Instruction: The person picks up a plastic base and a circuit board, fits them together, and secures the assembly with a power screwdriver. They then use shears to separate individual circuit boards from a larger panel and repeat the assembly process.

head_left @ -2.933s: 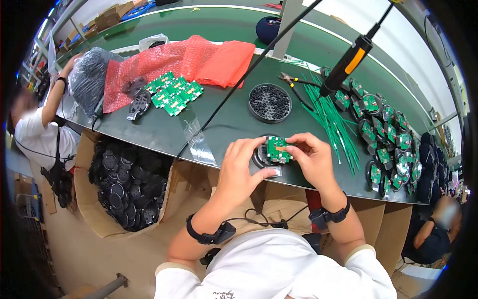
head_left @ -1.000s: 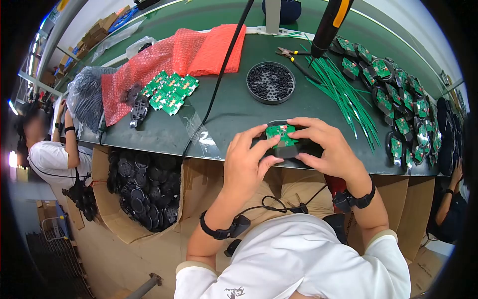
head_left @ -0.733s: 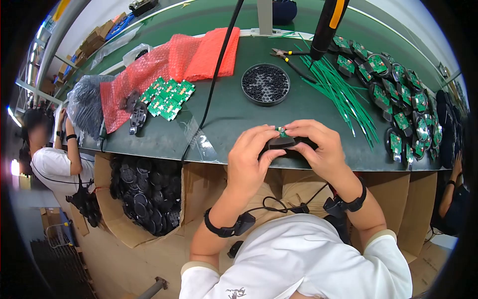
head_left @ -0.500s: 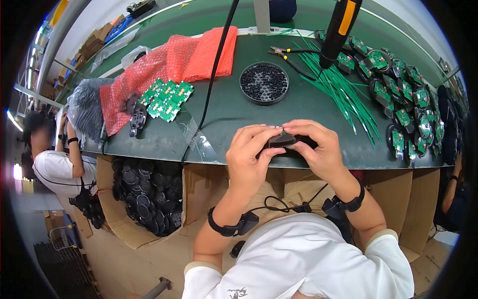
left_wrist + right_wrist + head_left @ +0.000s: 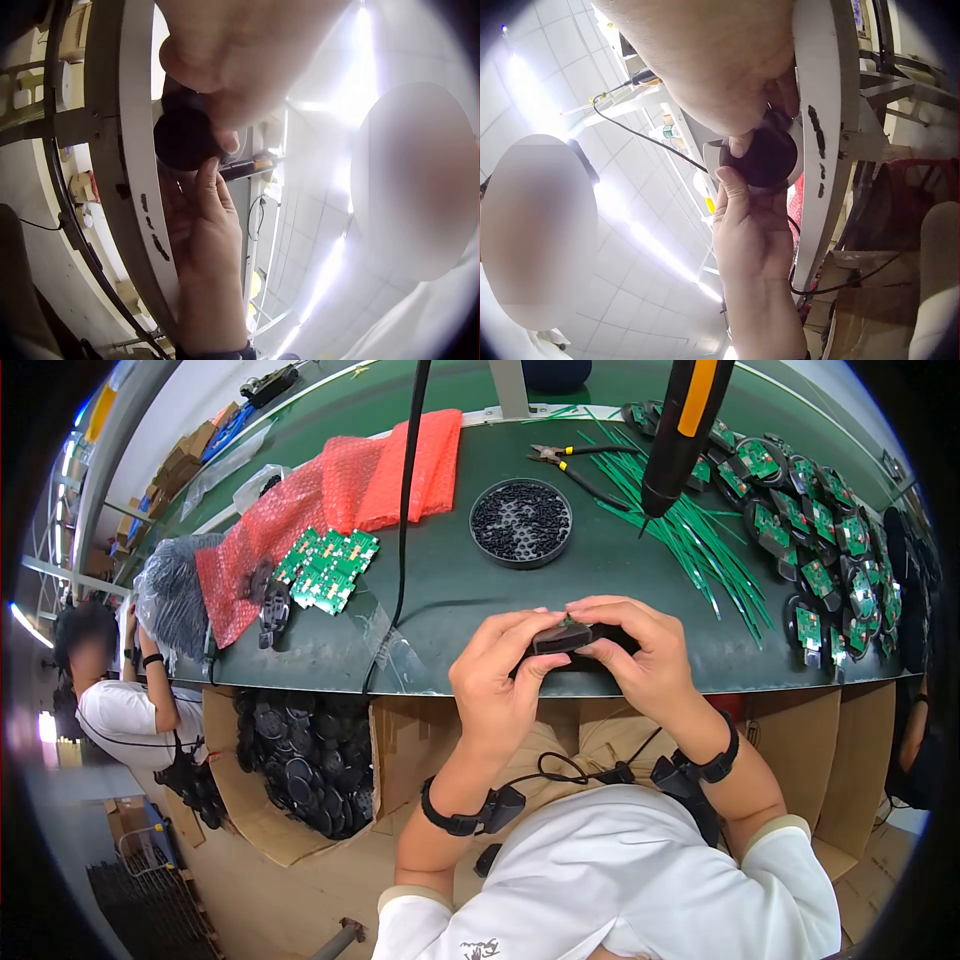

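Observation:
Both hands hold a round black plastic housing [image 5: 565, 641] above the near edge of the green table, tilted so its dark side faces me. A sliver of green circuit board [image 5: 568, 622] shows at its top; the rest is hidden. My left hand [image 5: 498, 678] pinches the left end between thumb and fingers. On the other end, my right hand [image 5: 648, 660] grips with the thumb below and fingers above. In the left wrist view the disc-like underside [image 5: 186, 139] has both thumbs at its edge. The right wrist view shows the same dark underside [image 5: 763, 157].
An electric screwdriver [image 5: 688, 435] hangs at front right over green strips [image 5: 690, 545]. Behind the hands stands a round dish [image 5: 520, 565] of small black parts, with cutting pliers [image 5: 547, 453] beyond. Circuit boards [image 5: 325, 570] lie left, filled housings [image 5: 815, 575] right. A carton [image 5: 235, 790] holds black housings.
The housing, earlier on the table with its board facing up, is raised and tilted, turning the board away from view. Over the last half second the grip stays much the same.

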Demonstrator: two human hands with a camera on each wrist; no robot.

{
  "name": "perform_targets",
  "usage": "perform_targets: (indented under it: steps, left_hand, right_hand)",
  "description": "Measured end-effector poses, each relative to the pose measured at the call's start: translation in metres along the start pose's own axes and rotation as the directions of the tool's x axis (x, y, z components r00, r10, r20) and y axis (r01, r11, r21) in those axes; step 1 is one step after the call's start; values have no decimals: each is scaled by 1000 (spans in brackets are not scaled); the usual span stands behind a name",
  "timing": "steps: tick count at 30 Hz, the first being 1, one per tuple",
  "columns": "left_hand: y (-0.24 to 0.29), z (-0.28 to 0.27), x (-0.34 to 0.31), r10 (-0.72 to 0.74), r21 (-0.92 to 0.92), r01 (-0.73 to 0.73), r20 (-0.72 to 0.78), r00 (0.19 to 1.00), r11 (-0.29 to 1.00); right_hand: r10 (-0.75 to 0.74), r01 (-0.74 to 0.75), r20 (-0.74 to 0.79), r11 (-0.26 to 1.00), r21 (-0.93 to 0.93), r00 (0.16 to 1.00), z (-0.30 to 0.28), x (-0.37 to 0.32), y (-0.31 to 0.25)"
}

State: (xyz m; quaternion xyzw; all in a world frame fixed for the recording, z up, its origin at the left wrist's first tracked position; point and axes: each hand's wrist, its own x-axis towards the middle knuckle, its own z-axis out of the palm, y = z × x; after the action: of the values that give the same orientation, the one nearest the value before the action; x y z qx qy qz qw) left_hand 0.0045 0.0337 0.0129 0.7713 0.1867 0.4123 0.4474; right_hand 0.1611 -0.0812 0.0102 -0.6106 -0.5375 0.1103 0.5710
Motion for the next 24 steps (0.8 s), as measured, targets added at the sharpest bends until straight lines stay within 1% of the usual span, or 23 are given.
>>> perform_targets:
  steps: [2, 4, 8, 10, 11, 13, 14, 16, 20, 22, 24]
  left_hand:
    - [-1, 0, 0, -9, -14, 9, -1, 1000, 1000]
    - [-3, -1, 1, 24, -33, -23, 11, 1000, 999]
    - [-2, -4, 2, 34, -49, -32, 39, 999, 998]
    - [-1, -7, 3, -15, -73, 20, 79, 997, 997]
    - [-3, -7, 2, -15, -72, 21, 80, 997, 997]
    - [-11, -8, -1, -22, -162, 32, 62, 998, 986]
    - [-12, -8, -2, -24, -161, 34, 63, 998, 986]
    - [-13, -9, -4, -31, -223, 53, 99, 995, 973]
    - [-14, -10, -5, -33, -214, 53, 94, 995, 975]
    - [-15, -10, -4, -3, -192, 19, 83, 997, 981]
    - [-15, -8, -3, -3, -192, 14, 59, 998, 981]
  right_hand:
    - [-1, 1, 1, 1000, -3, 1000, 0, 0, 1]
    - [7, -7, 2, 1000, 8, 1000, 0, -1, 3]
    - [2, -2, -4, 1000, 2, 1000, 0, 0, 1]
    - [-1, 1, -9, 1000, 6, 1000, -1, 0, 2]
    - [0, 0, -10, 1000, 6, 1000, -1, 0, 2]
    - [-4, 4, -8, 1000, 8, 1000, -1, -1, 3]
    - [-2, 2, -8, 1000, 9, 1000, -1, -1, 3]
    - [-12, 12, 5, 1000, 3, 1000, -1, -1, 5]
    - [-20, 20, 8, 1000, -5, 1000, 0, -1, 6]
    - [-46, 46, 1, 999, -7, 999, 1, -2, 7]
    - [-36, 36, 5, 999, -5, 999, 1, -1, 6]
